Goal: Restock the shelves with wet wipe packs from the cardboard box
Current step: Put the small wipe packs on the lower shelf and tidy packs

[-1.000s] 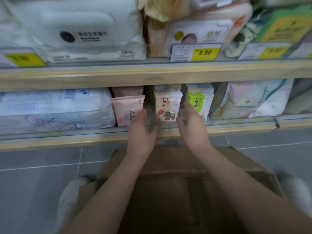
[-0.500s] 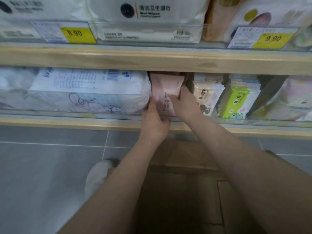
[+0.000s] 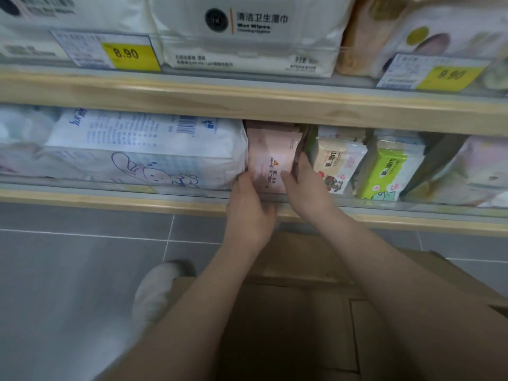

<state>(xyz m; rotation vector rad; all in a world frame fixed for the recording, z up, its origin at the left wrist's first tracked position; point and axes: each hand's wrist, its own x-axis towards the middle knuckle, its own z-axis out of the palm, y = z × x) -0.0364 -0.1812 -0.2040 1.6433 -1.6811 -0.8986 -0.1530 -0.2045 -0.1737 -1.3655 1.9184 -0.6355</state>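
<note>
**Both hands on a pink wipe pack at the lower shelf's front edge**

The left hand [image 3: 248, 213] and the right hand [image 3: 308, 191] both grasp a pink wet wipe pack [image 3: 270, 158] that stands upright in the lower shelf [image 3: 115, 200], just behind its front edge. The left hand's fingers wrap the pack's lower left corner, with the thumb on its face. The right hand's fingers [image 3: 298, 166] run up the pack's right side, clenched against it, with the thumb across the bottom of the face. More pink packs show behind the held one, deeper in the same slot.

Touching the pink pack on its left lies a large white pack with a blue rabbit drawing [image 3: 148, 152], flat along the shelf. Just beside it on the right stands a cream pack with a cartoon print [image 3: 336, 163], then a green pack [image 3: 389, 174], both upright behind the clear strip on the front edge. Farther toward the shelf's right end a pale pack [image 3: 472, 171] leans, blurred.

On the upper shelf [image 3: 247, 103] sits a big white pack labelled "Wet Wipes" [image 3: 247, 34], with yellow price tags reading 8.90 [image 3: 127, 55] and 9.90 [image 3: 450, 75] along the front edge.

Below the forearms, on the grey tiled floor [image 3: 68, 257], the cardboard box [image 3: 297, 320] stands close under the lower shelf's front edge; what it holds cannot be made out. A pale shoe [image 3: 156, 287] rests beside the box's left side.
</note>
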